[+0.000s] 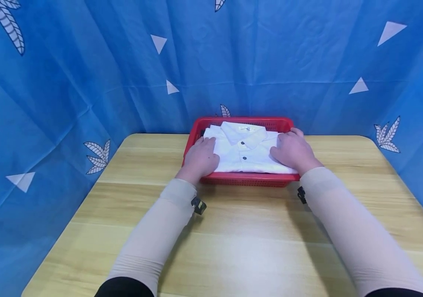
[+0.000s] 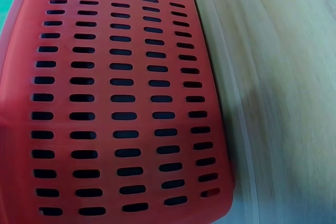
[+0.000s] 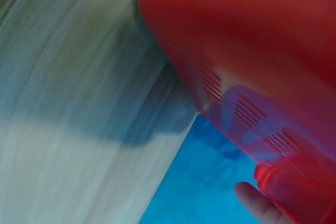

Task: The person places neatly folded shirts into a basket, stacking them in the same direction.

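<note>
A folded white shirt (image 1: 254,161) with a collar and dark buttons lies face up in a red plastic basket (image 1: 250,177). At the basket's left side, my left hand (image 1: 201,159) reaches over the rim and rests on the shirt's left edge, its thumb on the cloth. My right hand (image 1: 294,149) straddles the right rim, thumb inside against the shirt. In the right wrist view, a finger (image 3: 257,203) shows outside the basket, right by the handle. The left wrist view shows only the slotted wall of the basket (image 2: 105,106); the left fingers are out of that view.
The basket stands near the far edge of a light wooden table (image 1: 233,239). Behind and at both sides hangs a blue curtain (image 1: 271,62) with white triangles and leaves, close behind the basket. Small dark wrist cameras (image 1: 198,205) sit under both sleeves.
</note>
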Motion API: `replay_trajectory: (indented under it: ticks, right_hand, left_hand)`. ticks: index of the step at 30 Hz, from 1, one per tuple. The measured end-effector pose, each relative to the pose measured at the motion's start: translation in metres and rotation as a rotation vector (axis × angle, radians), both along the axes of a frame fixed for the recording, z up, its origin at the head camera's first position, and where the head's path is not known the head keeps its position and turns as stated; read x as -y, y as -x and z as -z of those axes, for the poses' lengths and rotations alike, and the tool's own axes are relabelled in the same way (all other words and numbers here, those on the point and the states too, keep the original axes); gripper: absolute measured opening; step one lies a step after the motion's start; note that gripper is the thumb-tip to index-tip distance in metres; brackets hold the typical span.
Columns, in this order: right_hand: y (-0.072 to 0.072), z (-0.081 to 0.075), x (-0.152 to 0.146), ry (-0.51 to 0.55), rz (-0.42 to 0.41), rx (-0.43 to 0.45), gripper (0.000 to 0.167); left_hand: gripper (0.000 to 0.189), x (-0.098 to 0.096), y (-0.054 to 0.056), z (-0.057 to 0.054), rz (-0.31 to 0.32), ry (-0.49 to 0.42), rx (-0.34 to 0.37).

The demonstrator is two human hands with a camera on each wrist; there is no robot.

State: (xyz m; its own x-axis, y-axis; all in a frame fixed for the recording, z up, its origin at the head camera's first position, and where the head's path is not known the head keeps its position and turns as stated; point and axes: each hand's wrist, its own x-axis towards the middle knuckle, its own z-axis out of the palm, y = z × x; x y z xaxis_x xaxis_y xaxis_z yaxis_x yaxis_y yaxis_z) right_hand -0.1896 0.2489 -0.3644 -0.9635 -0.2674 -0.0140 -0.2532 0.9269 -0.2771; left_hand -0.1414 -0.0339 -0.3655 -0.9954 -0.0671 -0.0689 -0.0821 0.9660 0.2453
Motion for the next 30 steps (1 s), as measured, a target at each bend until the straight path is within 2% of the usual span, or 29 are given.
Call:
replay_trajectory:
  ticks: [5,13,24,27,30]
  right_hand:
    - [0.002,-0.001,0.001,0.07,0.049,0.001,0.073]
    - [0.006,0.001,0.007,0.128,0.052,0.0,0.066]
    - [0.006,0.003,0.007,0.155,0.062,-0.019,0.057]
    - [0.005,0.001,0.007,0.169,0.055,-0.02,0.056]
    - [0.005,-0.004,0.006,0.247,0.064,-0.016,0.055]
  left_hand:
    - [0.103,0.001,0.002,-0.001,-0.028,-0.059,-0.027]
    - [0.103,0.007,-0.001,0.001,-0.09,-0.089,-0.061]
    - [0.099,0.008,-0.008,0.0,-0.096,-0.132,-0.109]
    - [0.097,0.01,-0.009,-0.004,-0.094,-0.175,-0.132]
    - [0.093,0.013,-0.009,-0.009,-0.11,-0.28,-0.181]
